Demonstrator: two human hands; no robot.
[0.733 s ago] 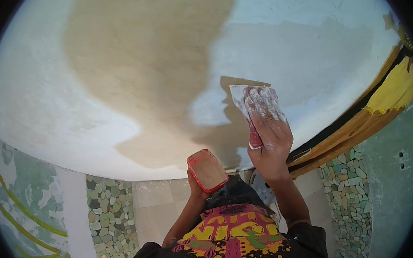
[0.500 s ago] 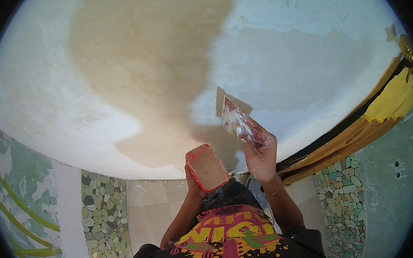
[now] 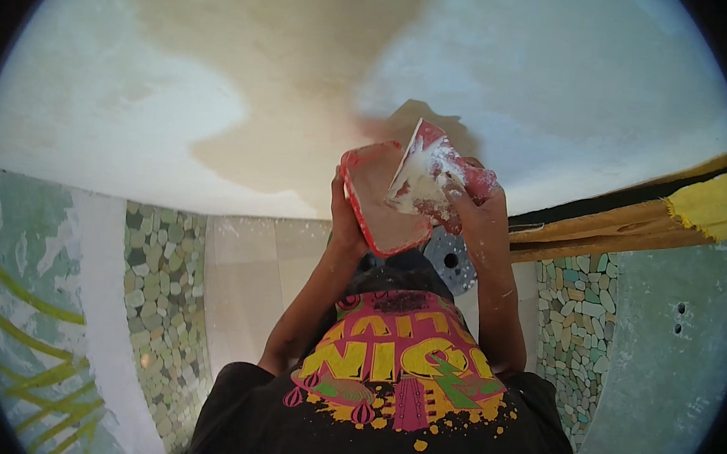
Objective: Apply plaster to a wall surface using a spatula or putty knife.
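My left hand (image 3: 346, 217) grips a red-rimmed rectangular tub (image 3: 376, 205) filled with beige paste, in front of the pale plastered wall (image 3: 154, 86). My right hand (image 3: 475, 205) is closed on a wide putty scraper (image 3: 422, 168), its blade and red parts smeared with white paste. The scraper's edge is over the right part of the tub; whether it touches the paste I cannot tell. Both hands are near the wall's lower edge, with their shadow on it.
Orange-brown trim with yellow cloth-like relief (image 3: 702, 204) runs along the right. Green painted surfaces (image 3: 658, 357) and pebble strips (image 3: 161, 289) flank the tiled floor (image 3: 250, 278). A speckled grey object (image 3: 454, 259) with a dark hole lies below my right hand, partly hidden.
My right hand has brought the scraper down from the wall, turned it and moved it to the tub. My left hand has raised the tub higher in the view, which has also shifted.
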